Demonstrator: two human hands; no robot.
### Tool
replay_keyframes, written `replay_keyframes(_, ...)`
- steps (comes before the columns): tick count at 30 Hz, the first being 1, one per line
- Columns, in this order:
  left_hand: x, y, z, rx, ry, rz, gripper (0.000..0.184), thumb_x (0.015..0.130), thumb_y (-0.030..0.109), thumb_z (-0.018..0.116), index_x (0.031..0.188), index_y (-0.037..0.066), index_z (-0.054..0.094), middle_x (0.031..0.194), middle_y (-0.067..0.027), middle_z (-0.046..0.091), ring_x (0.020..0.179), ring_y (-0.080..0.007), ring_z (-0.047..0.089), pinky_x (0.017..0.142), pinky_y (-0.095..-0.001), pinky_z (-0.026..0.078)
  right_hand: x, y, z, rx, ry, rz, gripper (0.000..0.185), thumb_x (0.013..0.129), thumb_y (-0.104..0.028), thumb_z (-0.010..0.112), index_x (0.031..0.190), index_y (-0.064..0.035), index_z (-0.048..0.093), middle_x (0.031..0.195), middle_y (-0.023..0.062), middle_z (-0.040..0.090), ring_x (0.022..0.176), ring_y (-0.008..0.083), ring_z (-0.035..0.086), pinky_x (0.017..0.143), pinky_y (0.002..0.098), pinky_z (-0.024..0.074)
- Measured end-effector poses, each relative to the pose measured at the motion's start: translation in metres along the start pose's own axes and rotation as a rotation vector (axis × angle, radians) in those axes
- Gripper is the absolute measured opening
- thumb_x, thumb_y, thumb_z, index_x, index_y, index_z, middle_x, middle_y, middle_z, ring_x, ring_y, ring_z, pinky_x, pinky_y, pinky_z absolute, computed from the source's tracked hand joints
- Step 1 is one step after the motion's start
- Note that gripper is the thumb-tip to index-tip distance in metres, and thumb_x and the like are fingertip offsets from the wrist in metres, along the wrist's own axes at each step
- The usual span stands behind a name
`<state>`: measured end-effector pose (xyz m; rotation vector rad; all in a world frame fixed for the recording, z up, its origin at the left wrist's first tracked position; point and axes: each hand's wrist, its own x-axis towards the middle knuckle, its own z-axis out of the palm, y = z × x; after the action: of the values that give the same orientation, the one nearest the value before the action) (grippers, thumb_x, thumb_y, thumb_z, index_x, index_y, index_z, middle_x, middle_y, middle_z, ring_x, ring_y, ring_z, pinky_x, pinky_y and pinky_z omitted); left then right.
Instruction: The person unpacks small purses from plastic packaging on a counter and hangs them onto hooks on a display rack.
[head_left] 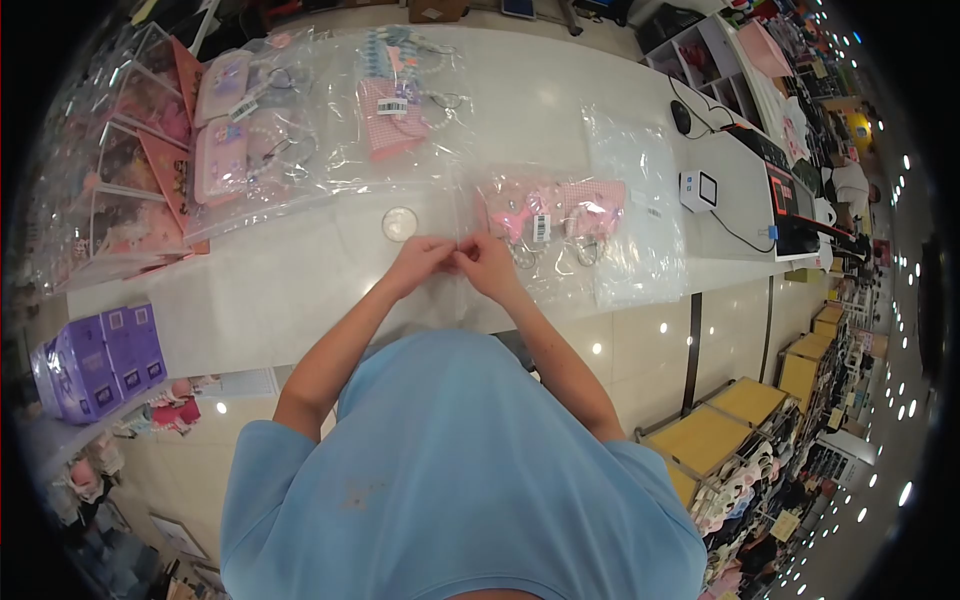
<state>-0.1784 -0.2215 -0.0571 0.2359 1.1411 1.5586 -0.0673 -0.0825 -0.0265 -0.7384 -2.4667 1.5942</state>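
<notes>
A person in a light blue short-sleeved shirt (450,460) is standing at a long, pale, smooth-topped counter (270,295), both bare forearms reaching over its near edge. The left hand (425,262) and the right hand (487,266) are meeting fingertip to fingertip, thumbs and fingers closed in a pinch at the left edge of a clear plastic bag holding pink accessories (580,228); how much film each hand is gripping is too small to tell. The bag is lying flat on the counter, mainly to the right of the hands, its white barcode label (542,228) facing up. A round, translucent, pale disc-like object (400,224) is resting just beyond the left hand. To the far left, purple printed boxes (105,362) are standing together.

Beside the bag on the right, flat clear plastic sleeves (640,230) are lying. Beyond the hands, a clear bag with a pink checked pouch (395,125) is resting, and to its left bags with pale pink cases (222,160) are lying near transparent boxes with pink contents (140,215). Farther right, a small white device with a square screen (698,191) is sitting near a black computer mouse (681,117).
</notes>
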Motion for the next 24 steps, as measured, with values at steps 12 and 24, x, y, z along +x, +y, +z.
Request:
replay_keyframes(12, 0.006, -0.007, 0.010, 0.151, 0.125, 0.047, 0.024, 0.096, 0.013, 0.057, 0.098, -0.006, 0.071, 0.084, -0.0115, 0.071, 0.072, -0.0174, 0.069, 0.068, -0.0298, 0.058, -0.002, 0.007, 0.007, -0.225, 0.097, -0.099, 0.010, 0.081, -0.010, 0.067, 0.079, -0.0010, 0.062, 0.069, 0.0136, 0.063, 0.060, 0.0237, 0.061, 0.056, 0.0364, 0.0467)
replay_keyframes(24, 0.004, -0.009, 0.009, 0.112, 0.138, 0.049, 0.021, 0.097, 0.013, 0.058, 0.094, -0.004, 0.070, 0.082, -0.0099, 0.070, 0.071, -0.0168, 0.068, 0.062, -0.0285, 0.056, 0.002, 0.016, 0.005, 0.046, 0.044, 0.054, 0.010, 0.082, -0.007, 0.067, 0.077, 0.0012, 0.063, 0.066, 0.0089, 0.066, 0.061, 0.0126, 0.061, 0.055, 0.0289, 0.0474)
